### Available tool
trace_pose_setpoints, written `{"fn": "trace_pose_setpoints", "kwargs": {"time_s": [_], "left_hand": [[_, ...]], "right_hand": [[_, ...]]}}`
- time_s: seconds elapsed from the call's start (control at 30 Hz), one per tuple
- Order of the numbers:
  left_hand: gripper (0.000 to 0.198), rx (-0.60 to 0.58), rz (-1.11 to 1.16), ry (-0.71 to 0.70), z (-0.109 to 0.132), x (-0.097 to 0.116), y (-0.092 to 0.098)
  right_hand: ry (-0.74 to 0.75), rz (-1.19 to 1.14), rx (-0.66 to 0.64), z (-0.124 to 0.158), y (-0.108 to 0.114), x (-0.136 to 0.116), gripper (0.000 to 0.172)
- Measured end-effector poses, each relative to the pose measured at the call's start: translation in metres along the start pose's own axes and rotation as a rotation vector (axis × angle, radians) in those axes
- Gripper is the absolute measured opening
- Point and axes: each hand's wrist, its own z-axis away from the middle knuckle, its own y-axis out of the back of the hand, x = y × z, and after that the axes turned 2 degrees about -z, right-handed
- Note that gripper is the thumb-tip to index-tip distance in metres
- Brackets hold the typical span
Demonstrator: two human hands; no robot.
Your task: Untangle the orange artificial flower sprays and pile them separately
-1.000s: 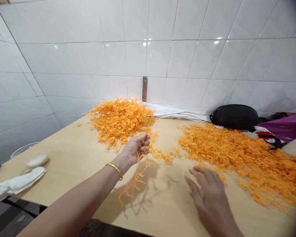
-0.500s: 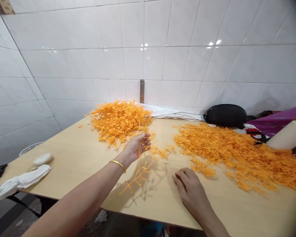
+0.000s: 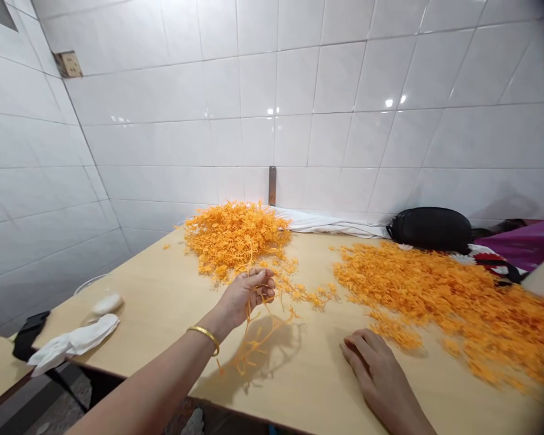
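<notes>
My left hand is raised over the wooden table, fingers closed on a bunch of orange plastic sprigs that dangle below it. Just beyond it lies a heap of orange sprigs by the wall. My right hand rests palm down on the table with fingers stretched flat, holding nothing, right beside the near edge of a wide spread of orange pieces on the right.
A black pouch and a white cloth lie along the tiled wall, purple fabric at far right. A white glove and a white oval object sit at the table's left end.
My right hand has drawn back from the right pile and settled flat on the table. My left hand keeps its hold on the dangling sprigs; the view has tilted up slightly.
</notes>
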Motion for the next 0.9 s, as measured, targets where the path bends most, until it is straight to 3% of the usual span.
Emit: {"fn": "trace_pose_setpoints", "kwargs": {"time_s": [0.17,0.3,0.4,0.5,0.67,0.77,0.9], "left_hand": [[0.015,-0.004,-0.067,0.026,0.0,-0.007,-0.001],[0.011,0.002,-0.032,0.073,-0.009,-0.004,-0.022],[0.008,0.024,0.01,0.096,-0.021,0.003,-0.054],[0.009,-0.004,0.062,0.083,-0.028,0.009,-0.099],[0.015,-0.204,0.107,0.105,-0.022,0.005,-0.172],[0.018,-0.298,0.075,0.142,-0.022,-0.001,-0.195],[0.02,-0.245,0.069,0.121,-0.032,-0.005,-0.222]], "right_hand": [[-0.005,0.035,-0.004,0.0,0.001,-0.004,0.017],[-0.022,0.151,-0.011,0.0,0.002,-0.015,0.014],[-0.041,0.229,-0.01,0.001,0.001,-0.022,0.012],[-0.062,0.232,-0.004,0.001,0.0,-0.024,0.011],[-0.076,0.194,-0.013,0.003,0.002,-0.025,0.01],[-0.074,0.197,0.002,0.005,0.002,-0.027,0.011],[-0.092,0.257,0.022,0.008,-0.002,-0.024,0.012]]}}
